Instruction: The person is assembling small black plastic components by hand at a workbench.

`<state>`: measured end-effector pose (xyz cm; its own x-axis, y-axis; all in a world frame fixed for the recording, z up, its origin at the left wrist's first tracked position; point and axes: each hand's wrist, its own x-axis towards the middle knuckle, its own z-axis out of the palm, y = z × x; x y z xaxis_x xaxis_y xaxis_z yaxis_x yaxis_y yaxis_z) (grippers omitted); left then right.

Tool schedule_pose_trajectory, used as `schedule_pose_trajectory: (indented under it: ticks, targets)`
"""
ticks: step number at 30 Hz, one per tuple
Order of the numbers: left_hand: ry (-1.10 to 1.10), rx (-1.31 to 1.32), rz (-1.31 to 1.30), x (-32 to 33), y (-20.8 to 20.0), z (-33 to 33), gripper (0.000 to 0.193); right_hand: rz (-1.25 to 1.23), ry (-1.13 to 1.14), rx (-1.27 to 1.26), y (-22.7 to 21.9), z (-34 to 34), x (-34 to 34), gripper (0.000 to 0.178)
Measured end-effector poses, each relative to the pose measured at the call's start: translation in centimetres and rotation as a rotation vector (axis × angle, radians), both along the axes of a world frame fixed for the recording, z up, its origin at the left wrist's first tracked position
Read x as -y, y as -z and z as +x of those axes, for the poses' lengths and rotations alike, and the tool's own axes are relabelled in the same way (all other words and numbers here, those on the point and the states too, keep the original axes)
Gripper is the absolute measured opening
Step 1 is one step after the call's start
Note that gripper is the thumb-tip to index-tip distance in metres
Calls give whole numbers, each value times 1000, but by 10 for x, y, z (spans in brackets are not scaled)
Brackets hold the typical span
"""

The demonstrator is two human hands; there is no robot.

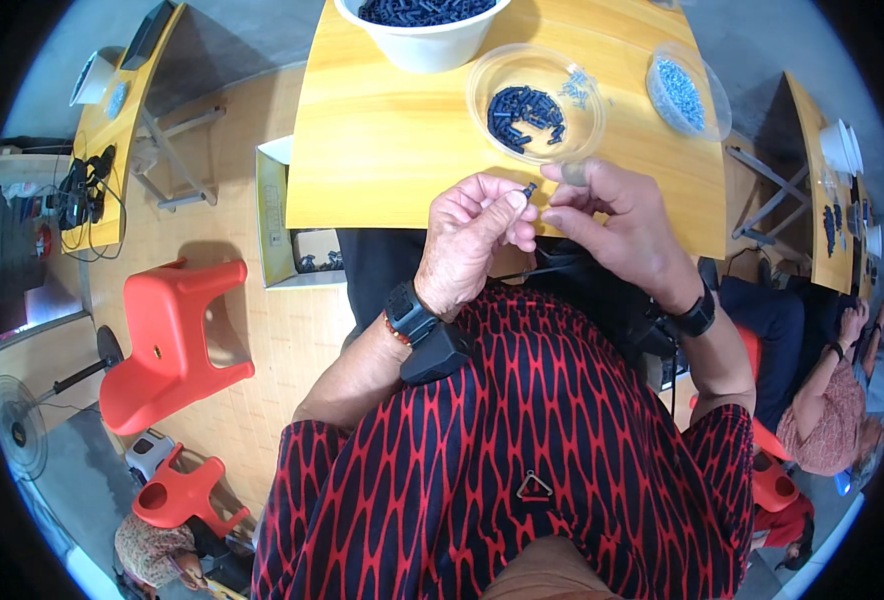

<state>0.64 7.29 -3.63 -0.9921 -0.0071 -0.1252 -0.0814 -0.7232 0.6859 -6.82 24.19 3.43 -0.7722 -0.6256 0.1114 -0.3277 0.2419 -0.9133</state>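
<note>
Close to the table's near edge, my left hand (472, 225) pinches a small dark cylindrical piece (530, 189) between thumb and fingertips. Just to its right is my right hand (617, 220), its thumb and forefinger apart around the piece's side, with nothing visible between them. A greyish band wraps the right forefinger. Beyond both hands sits a clear round tub (479, 120) with many similar dark pieces, plus a small cluster of pale blue bits (580, 92) at its right side.
A white bowl (422, 48) full of dark pieces stands at the table's far left. Another clear tub (678, 95) of pale blue bits is at the right edge. An open carton (275, 215) lies left below the table (382, 150). A red stool (167, 340) stands left; people sit on the right.
</note>
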Motion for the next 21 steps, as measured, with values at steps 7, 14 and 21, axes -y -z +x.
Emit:
schedule_pose_trajectory:
  ticks: [7,14,21]
  targets:
    - [-31,31,-24,-5,-4,1,12,278,-191,-414,-5,-1,10,26]
    - [32,75,16,-2,-5,2,9,311,-212,-475,5,2,9,23]
    - [-32,22,-123,-3,-5,7,8,343,-303,-496,1,5,8,17]
